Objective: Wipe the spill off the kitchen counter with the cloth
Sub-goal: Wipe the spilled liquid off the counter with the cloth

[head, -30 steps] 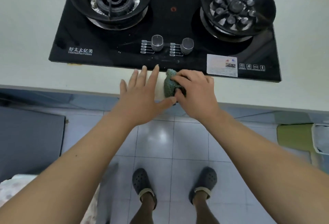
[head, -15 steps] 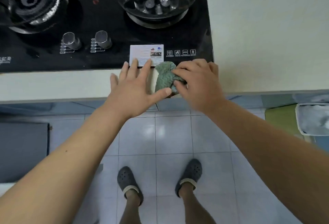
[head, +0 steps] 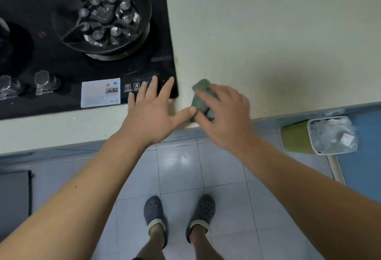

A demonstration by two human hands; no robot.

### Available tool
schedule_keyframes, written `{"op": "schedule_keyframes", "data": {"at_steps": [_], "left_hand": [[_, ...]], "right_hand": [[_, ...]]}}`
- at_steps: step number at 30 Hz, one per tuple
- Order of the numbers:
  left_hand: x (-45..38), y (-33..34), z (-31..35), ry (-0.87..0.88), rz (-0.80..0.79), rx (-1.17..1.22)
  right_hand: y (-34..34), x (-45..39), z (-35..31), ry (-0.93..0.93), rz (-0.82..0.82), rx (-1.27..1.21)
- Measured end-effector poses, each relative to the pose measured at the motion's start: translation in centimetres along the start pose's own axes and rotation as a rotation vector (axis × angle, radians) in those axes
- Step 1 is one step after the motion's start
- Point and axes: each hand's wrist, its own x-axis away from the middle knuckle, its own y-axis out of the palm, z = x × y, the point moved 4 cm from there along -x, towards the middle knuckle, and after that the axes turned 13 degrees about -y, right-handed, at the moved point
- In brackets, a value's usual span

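Both bare forearms reach forward over the pale cream kitchen counter [head: 268, 32] near its front edge. The left hand [head: 152, 113] lies flat, fingers spread, fingertips over the black glass gas hob [head: 61, 67]'s front right corner. The right hand [head: 223, 113], motion-blurred, clamps a crumpled green cloth [head: 201, 92], hiding most of it, just right of that corner. The left thumb meets the cloth.

The scene was recorded by 1 wide-angle camera worn on the head, aimed forward and steeply down. The counter [head: 268, 32] and the stove [head: 103, 63] were taken in from close above, at arm's reach, in the upper half. The floor [head: 181, 167] and the shoes [head: 154, 212] directly beneath were framed below. Straight edges were bent by the lens.
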Motion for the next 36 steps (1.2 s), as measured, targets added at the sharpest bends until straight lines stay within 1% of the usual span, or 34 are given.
{"op": "schedule_keyframes", "data": {"at_steps": [3, 6, 9, 12, 15, 18, 20, 23, 24, 25, 26, 27, 29, 30, 31, 32, 33, 34, 36], "left_hand": [[-0.7, -0.6, 0.2, -0.018, -0.043, -0.012], [-1.9, -1.2, 0.1, -0.026, -0.061, -0.020], [-3.0, -1.9, 0.6, -0.011, -0.055, -0.012], [-4.5, -2.5, 1.6, -0.008, -0.044, 0.005], [-6.3, -3.2, 2.8, -0.012, -0.038, 0.043], [-8.0, -3.9, 4.9, -0.024, -0.031, 0.091], [-8.9, -4.0, 6.6, -0.019, -0.027, 0.101], [-10.3, -4.1, 8.9, -0.027, 0.004, 0.110], [-10.9, -4.2, 9.3, -0.042, 0.014, 0.136], [-11.4, -4.3, 9.5, -0.059, 0.020, 0.173], [-12.0, -4.4, 9.6, -0.078, 0.033, 0.220], [-12.4, -4.6, 9.4, -0.097, 0.046, 0.269], [-12.4, -4.8, 9.0, -0.142, 0.045, 0.362], [-12.3, -4.8, 8.8, -0.170, 0.042, 0.391], [-11.9, -4.8, 8.6, -0.193, 0.045, 0.403], [-11.6, -4.8, 8.5, -0.199, 0.058, 0.400], [-11.3, -4.9, 8.5, -0.200, 0.074, 0.387], [-11.1, -4.9, 8.5, -0.202, 0.084, 0.377], [-11.0, -4.9, 8.5, -0.209, 0.087, 0.377]], "right_hand": [[1.5, -0.6, -0.1, -0.119, -0.062, 0.007], [2.0, -3.7, 1.2, -0.188, -0.132, 0.036], [2.3, -8.5, 2.7, -0.216, -0.159, 0.076], [2.7, -14.0, 4.6, -0.212, -0.145, 0.123], [2.6, -18.2, 6.6, -0.140, -0.160, 0.139], [1.4, -19.5, 9.3, -0.068, -0.166, 0.161], [-0.1, -18.6, 12.8, 0.065, -0.140, 0.183], [-2.6, -16.9, 18.7, 0.368, -0.052, 0.101], [-2.9, -16.7, 19.1, 0.401, -0.038, 0.086], [-2.7, -16.6, 18.3, 0.354, -0.043, 0.113], [-2.2, -16.7, 16.5, 0.225, -0.055, 0.138], [-1.4, -16.6, 14.0, 0.047, -0.084, 0.132], [0.3, -15.7, 9.7, -0.282, -0.191, 0.040], [0.8, -15.9, 8.9, -0.386, -0.255, 0.011], [0.9, -17.1, 8.7, -0.452, -0.291, 0.011], [0.8, -19.1, 9.3, -0.474, -0.283, 0.043], [0.9, -21.5, 10.2, -0.454, -0.274, 0.076], [1.0, -24.3, 11.4, -0.400, -0.272, 0.095], [0.7, -29.6, 14.9, -0.223, -0.258, 0.110]]}}
